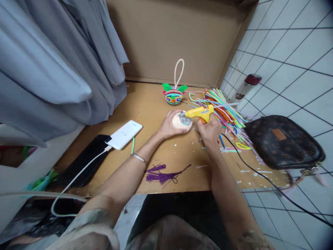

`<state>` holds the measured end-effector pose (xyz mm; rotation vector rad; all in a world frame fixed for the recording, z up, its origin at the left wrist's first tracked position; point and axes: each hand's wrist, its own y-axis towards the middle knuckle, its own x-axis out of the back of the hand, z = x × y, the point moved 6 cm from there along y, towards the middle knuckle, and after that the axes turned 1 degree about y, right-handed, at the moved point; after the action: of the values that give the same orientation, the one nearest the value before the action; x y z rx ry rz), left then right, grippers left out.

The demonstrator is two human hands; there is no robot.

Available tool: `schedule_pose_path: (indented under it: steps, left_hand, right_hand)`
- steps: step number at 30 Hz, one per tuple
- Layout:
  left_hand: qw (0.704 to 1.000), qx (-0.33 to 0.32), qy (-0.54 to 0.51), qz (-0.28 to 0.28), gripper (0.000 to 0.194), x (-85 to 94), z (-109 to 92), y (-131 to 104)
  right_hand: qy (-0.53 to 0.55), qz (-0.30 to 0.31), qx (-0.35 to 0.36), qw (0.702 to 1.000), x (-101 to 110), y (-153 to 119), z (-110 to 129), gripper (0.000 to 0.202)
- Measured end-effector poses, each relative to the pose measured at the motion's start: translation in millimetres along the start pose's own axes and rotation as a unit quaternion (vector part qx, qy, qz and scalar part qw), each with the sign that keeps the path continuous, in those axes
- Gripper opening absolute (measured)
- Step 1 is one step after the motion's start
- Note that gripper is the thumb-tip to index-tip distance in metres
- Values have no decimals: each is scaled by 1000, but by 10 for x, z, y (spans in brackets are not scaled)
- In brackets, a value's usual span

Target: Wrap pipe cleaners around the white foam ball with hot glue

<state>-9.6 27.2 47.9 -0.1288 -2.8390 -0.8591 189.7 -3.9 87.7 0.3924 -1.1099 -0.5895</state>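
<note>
From where I stand, the right hand (212,130) is closed around the handle of a yellow glue gun (199,111). The gun's long axis points from this hand toward the left hand (168,126), which grips a partly wrapped ball (182,122). The nozzle is at the ball's uncovered patch; whether it touches, I cannot tell. Beyond both hands, a colourful ornament (173,97) sits on the worktop (148,111).

The left hand (167,127) is holding a cream-wrapped ball (182,123), and the right hand (211,131) is pointing a yellow glue gun (198,112) at it. Purple tassels (161,177) are lying on the surface (147,102); a green-eared ornament (173,97) is sitting beyond.
</note>
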Motion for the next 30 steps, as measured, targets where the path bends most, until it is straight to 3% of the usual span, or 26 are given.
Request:
schedule_pose_path:
  steps: [30]
  left_hand:
    - [992,-60,112,26,82,-27,52,-3]
  right_hand:
    - [-2,-13,-1,1000,-5,8,-39,28]
